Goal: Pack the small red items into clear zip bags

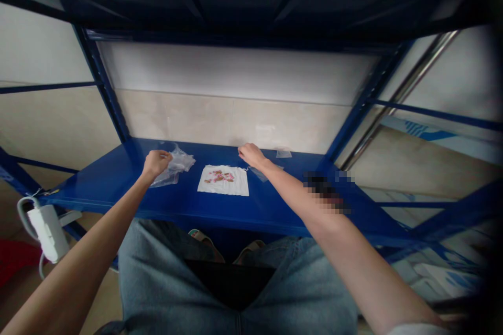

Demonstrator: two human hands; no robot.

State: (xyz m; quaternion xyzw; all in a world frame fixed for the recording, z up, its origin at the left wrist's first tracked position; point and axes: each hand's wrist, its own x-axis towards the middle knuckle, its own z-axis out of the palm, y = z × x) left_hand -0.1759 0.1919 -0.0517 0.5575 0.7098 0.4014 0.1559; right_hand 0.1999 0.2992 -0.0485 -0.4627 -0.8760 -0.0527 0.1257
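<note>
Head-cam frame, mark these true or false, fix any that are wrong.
1. The left hand is on a clear plastic bag. True.
2. The right hand holds the white printed sheet. False: the sheet lies apart from both hands, and the right hand is beyond it, near the back of the shelf.
3. The white printed sheet lies on a blue metal shelf, between the two hands. True.
4. The white power adapter sits on the shelf. False: it is off the shelf, below its left end, with its cable looped above it.
</note>
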